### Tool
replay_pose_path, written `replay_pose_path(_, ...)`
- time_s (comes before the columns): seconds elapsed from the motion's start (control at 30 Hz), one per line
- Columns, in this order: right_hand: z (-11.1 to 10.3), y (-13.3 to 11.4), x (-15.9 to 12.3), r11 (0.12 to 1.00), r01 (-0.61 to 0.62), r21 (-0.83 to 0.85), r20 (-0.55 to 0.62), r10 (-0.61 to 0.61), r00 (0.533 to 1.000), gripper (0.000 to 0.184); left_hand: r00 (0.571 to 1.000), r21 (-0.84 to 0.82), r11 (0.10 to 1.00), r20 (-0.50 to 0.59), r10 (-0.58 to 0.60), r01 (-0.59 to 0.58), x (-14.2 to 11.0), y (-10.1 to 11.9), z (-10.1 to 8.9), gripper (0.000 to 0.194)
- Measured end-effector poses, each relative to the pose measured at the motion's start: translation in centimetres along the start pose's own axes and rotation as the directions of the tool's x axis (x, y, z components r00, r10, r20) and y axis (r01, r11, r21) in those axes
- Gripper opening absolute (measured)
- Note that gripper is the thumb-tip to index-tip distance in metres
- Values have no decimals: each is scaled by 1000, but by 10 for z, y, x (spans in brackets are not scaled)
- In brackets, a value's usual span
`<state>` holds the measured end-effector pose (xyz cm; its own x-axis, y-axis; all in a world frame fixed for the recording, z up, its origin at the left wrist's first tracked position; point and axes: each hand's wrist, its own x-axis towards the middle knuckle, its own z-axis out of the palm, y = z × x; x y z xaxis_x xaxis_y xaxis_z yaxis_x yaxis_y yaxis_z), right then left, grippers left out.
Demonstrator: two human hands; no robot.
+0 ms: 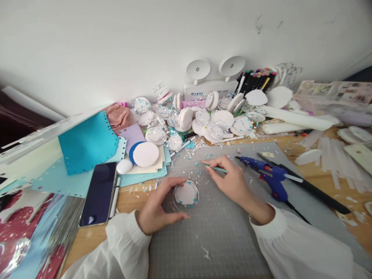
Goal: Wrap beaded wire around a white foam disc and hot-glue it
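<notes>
A round white disc [186,193] lies on the grey cutting mat [223,240], ringed by thin wire and dotted with small blue pieces. My left hand [161,203] curves around its left side, thumb and fingers spread apart. The fingertips are by the disc's upper edge and the thumb is just below it; whether they touch it I cannot tell. Between the fingers of my right hand [229,180] is a pair of slim teal tweezers [217,169]. Their tip points left, close to tiny blue and white paper bits [196,164] scattered on the mat.
A blue glue gun [266,174] and a long black tool [319,192] lie right of my right hand. Several decorated white discs [213,131] are heaped at the back. A phone [99,193] and coloured sheets [87,143] lie left; glue sticks [334,162] lie far right.
</notes>
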<state>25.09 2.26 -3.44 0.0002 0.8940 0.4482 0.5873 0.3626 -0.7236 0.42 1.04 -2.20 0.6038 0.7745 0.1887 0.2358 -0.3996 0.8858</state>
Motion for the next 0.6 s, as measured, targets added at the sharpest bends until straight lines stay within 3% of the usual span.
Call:
replay_pose_path(0.43, -6, -5, 0, 997, -40, 66, -87, 46, 995, 11, 999, 87, 996, 45, 13, -17, 0, 1, -3, 87)
replay_pose_path(0.6, -1, 0, -1, 993, -99, 60, 8, 98, 995, 11, 992, 40, 998, -114, 60, -56, -3, 3, -5, 76)
